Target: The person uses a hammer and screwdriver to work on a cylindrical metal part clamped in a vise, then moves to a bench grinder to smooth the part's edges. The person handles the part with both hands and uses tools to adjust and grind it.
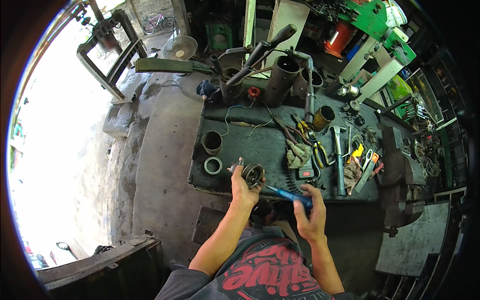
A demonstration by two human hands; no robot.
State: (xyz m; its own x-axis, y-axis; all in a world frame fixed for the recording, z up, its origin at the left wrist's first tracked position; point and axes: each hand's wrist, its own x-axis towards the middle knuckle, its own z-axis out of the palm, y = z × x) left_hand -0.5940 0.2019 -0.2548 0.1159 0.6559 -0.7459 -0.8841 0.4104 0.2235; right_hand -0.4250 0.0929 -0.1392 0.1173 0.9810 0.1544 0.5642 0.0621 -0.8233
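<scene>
My left hand point(243, 187) grips a round, grimy metal part point(253, 174) with a pale fitting at its left, just over the bench's front edge. My right hand point(310, 215) has fingers curled at the handle of a blue screwdriver point(292, 196), whose shaft points left to that part's lower right side; whether the tip touches it is hard to see. Left of my left hand, a metal ring point(213, 165) lies on the dark bench point(230, 140), with a short upright cylinder point(212, 143) behind it.
Pliers point(320, 155), a hammer point(338, 160), rags point(353, 172) and a file point(366, 175) lie on the bench's right half. A vice point(405, 175) stands at the right. Upright metal tubes point(280, 80) line the back. A press frame point(102, 60) and fan point(180, 47) are beyond at left.
</scene>
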